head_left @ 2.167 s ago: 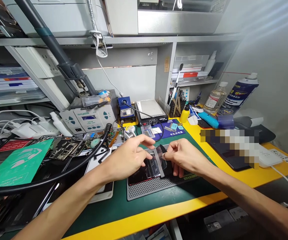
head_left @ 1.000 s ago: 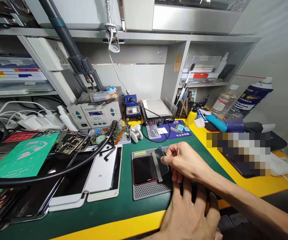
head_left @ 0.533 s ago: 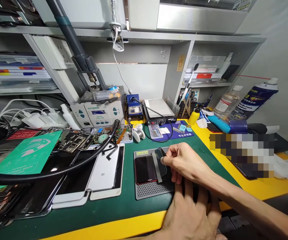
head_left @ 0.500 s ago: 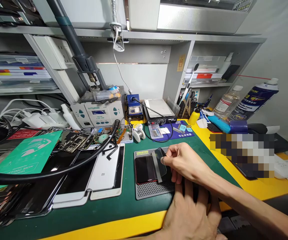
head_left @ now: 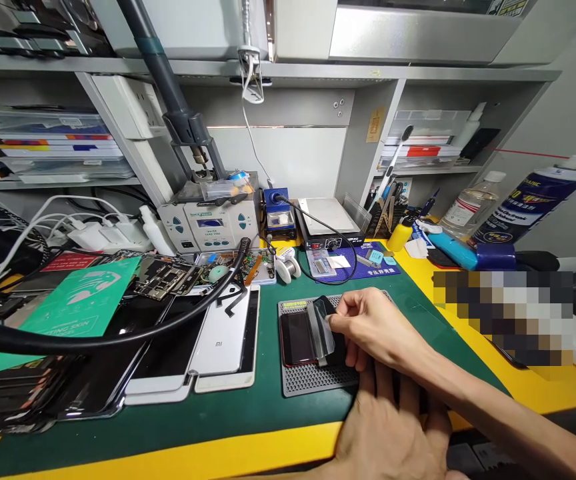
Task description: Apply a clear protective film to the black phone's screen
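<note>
Best with right hand (head_left: 378,330) fingers (head_left: 341,321) pinching the clear plastic film (head_left: 322,331) by its edge, lined up square over the red-rimmed black phone (head_left: 297,337) on the grey dotted mat (head_left: 313,381).

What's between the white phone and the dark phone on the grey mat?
Head view: only a bare strip of green desk mat and the left edge of the grey mat. The right hand pinches a clear film over the dark phone.

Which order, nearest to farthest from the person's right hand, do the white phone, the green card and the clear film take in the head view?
1. clear film: pinched in the right hand, over the dark phone.
2. white phone: left of the grey mat, back side up.
3. green card: far left of the bench.
</note>
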